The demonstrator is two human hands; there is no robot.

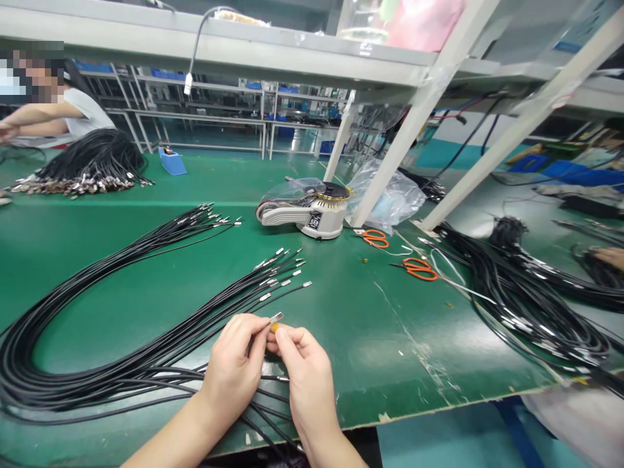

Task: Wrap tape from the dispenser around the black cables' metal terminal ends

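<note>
My left hand (238, 357) pinches a black cable just behind its silver metal connector (276, 318), which pokes out past the fingertips. Close against it, my right hand (309, 367) is closed on a small piece of yellow tape (275, 327) between thumb and forefinger, right beside the connector. Under and left of my hands lies a long bundle of black cables (88, 273), bent in a U on the green table (361, 338). The bundle's metal-tipped ends (283, 273) fan out just beyond my hands.
A grey tape dispenser (312, 211) stands mid-table. Two orange-handled scissors (374, 238) lie right of it, near a slanted white post (404, 123). More black cables (526, 292) are heaped at right. A person (73, 110) sits at far left behind a cable pile (97, 159).
</note>
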